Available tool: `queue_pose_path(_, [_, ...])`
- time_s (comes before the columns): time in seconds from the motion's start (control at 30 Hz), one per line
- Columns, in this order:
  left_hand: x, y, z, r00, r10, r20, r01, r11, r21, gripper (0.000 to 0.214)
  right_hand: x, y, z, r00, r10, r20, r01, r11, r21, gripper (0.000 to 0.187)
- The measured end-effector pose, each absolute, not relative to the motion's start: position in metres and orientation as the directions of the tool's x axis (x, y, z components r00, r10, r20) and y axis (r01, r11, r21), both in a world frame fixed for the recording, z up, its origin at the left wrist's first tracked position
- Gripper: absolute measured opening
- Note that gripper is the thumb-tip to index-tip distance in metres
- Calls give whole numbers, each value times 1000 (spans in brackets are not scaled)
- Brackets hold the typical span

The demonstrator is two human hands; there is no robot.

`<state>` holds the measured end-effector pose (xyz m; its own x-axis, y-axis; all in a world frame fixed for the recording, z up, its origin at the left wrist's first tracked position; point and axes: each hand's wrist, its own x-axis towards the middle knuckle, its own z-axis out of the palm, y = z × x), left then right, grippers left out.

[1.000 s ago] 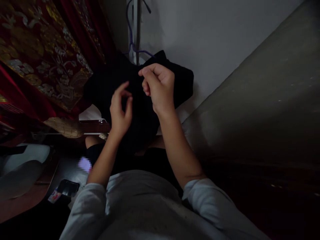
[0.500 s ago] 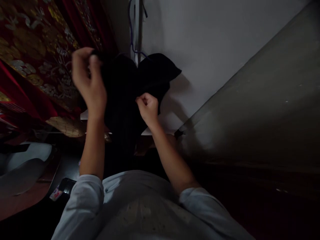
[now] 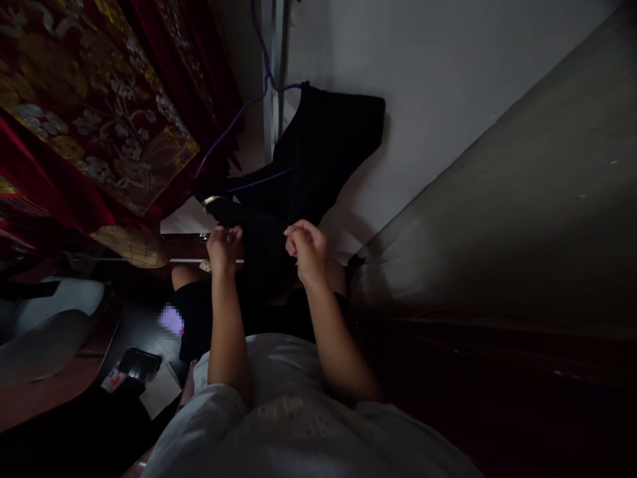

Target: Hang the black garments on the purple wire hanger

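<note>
1. The black garment (image 3: 323, 146) hangs in the upper middle of the frame on a purple hanger (image 3: 231, 133). It lies against the white wall (image 3: 438, 73), and its lower part drops down to the middle of the frame, between the two hands.
2. The left hand (image 3: 223, 249) is just left of centre, at the garment's lower left edge. Its fingers are bunched toward the thumb and touch the dark cloth. The dim light hides whether any fabric sits inside that pinch, so I cannot tell if it is grasping.
3. The right hand (image 3: 306, 251) is just right of centre, level with the left hand. It is clenched into a loose fist on the garment's lower right edge, with the cloth gathered under the curled fingers.
4. The two hands are near each other but apart, with a strip of the garment hanging between them.
5. Both forearms rise from pale rolled sleeves (image 3: 308, 431) at the bottom of the frame.
6. A red cloth with gold embroidery (image 3: 94, 99) fills the upper left, just beside the hanger's long arm.
7. A broad grey slanted surface (image 3: 522, 199) takes up the right side of the frame.
8. At the lower left a dark phone (image 3: 140, 364) lies on a dark surface, well apart from both hands.
</note>
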<state>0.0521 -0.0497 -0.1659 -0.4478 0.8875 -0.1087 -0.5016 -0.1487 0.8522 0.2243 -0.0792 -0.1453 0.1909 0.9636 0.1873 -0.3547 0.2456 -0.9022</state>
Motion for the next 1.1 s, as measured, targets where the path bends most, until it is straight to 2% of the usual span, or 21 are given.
queue_pose_path(0.1, [57, -61, -168, -240, 970, -24, -263, -41, 964, 13, 232, -83, -152, 266, 948, 175, -358, 266, -895, 12])
queue_pose_path(0.2, [60, -69, -157, -121, 978, 169, 19, -168, 986, 8, 239, -84, -155, 306, 939, 156, -345, 262, -901, 14])
queue_pose_path(0.33, [77, -73, -133, -238, 877, 417, -43, -439, 897, 21, 253, -80, -164, 273, 957, 100, -267, 175, -948, 16])
queue_pose_path(0.43, [96, -77, -116, -212, 847, 487, -130, -519, 845, 25, 262, -81, -166, 241, 946, 217, -171, 261, -950, 15])
queue_pose_path(0.5, [108, -81, -103, -152, 835, 528, -108, -545, 831, 27, 262, -83, -161, 140, 933, 332, -181, 354, -918, 32])
queue_pose_path(0.57, [116, -85, -91, -78, 812, 579, -48, -583, 811, 28, 256, -86, -151, -15, 921, 389, -218, 376, -900, 51])
queue_pose_path(0.6, [118, -86, -85, -45, 791, 610, -9, -611, 791, 28, 252, -86, -146, -76, 917, 392, -211, 369, -905, 52])
queue_pose_path(0.63, [117, -85, -80, -21, 764, 645, 38, -644, 764, 28, 247, -86, -140, -113, 917, 382, -186, 358, -915, 45])
queue_pose_path(0.7, [110, -82, -72, -3, 706, 709, 135, -702, 699, 29, 242, -84, -127, -132, 929, 346, -113, 333, -936, 17])
queue_pose_path(0.73, [104, -79, -71, 11, 690, 724, 169, -715, 678, 32, 241, -82, -120, -140, 936, 323, -84, 314, -946, 12])
queue_pose_path(0.83, [80, -75, -80, 158, 740, 653, 181, -672, 718, 44, 246, -68, -94, -155, 937, 312, -65, 306, -950, 26])
queue_pose_path(0.97, [51, -87, -108, 485, 831, 272, 305, -452, 839, 29, 259, -27, -61, -57, 885, 463, -68, 459, -886, 20])
queue_pose_path(1.03, [37, -93, -117, 485, 859, 165, 391, -382, 837, 22, 262, 5, -59, 45, 861, 506, -49, 508, -860, 16])
queue_pose_path(1.1, [21, -95, -118, 361, 913, 187, 430, -341, 836, 13, 266, 38, -68, 161, 860, 484, -22, 494, -869, 17])
